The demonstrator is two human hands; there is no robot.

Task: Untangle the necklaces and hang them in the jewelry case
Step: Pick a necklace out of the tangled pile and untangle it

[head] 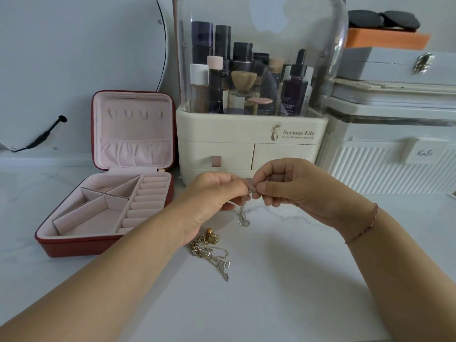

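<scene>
Silver chain (243,215) is being pinched by left hand (212,198) and right hand (293,191); untangling underway. Next likely needing hooks (135,114) in jewelry case (74,248), left of hands.

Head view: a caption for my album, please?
Left hand and right hand pinch a silver chain near tangled necklaces; the open jewelry case stands nearby.

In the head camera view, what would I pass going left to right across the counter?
Red jewelry case → left hand → silver necklace pinched by both hands → right hand → white ribbed box. The cosmetics organizer and gold necklace tangle overlap the hands, so they are left out.
</scene>
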